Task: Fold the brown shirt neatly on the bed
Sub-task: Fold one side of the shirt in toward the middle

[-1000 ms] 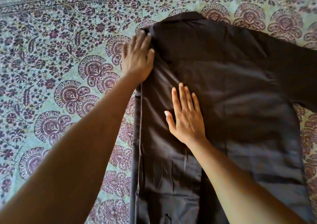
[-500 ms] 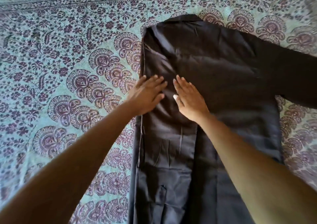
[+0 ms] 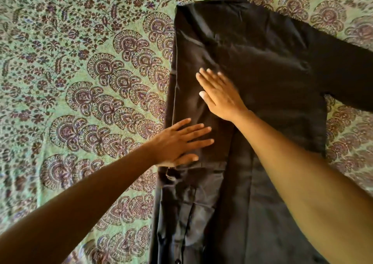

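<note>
Nearest the person, the hem end of the brown shirt (image 3: 262, 65) runs off the bottom edge of the view, with a small dark button (image 3: 177, 261) showing on its left strip. The shirt lies flat on the bed (image 3: 80, 65), which is covered by a green spread printed with purple paisley and flowers. Its long axis runs from the person straight away, leaning a little to the right as it goes, so the hem points at the person and the collar (image 3: 222, 0) points away. Both bare forearms reach in from the near corners. The left hand (image 3: 177, 142) lies palm down on the shirt's left strip, its wrist over the shirt's left edge, its fingers (image 3: 201, 133) straight and slightly spread, pointing to the right across the cloth. Just nearer than its thumb, a crosswise edge of folded cloth cuts over the strip; whether that is a cuff cannot be told. Beyond and to the right of the left fingertips, the right hand (image 3: 221, 97) rests palm down near the middle of the shirt, a little blurred, its fingers straight and close together, aimed away and to the left, the thumb held out to the side. Left of those fingers the shirt's side is turned inward, giving a long straight folded edge. Far to their right, the unfolded sleeve (image 3: 351, 76) stretches out over the spread and leaves the view. Beyond the fingertips lie the shoulders, then the collar, then more patterned spread.
</note>
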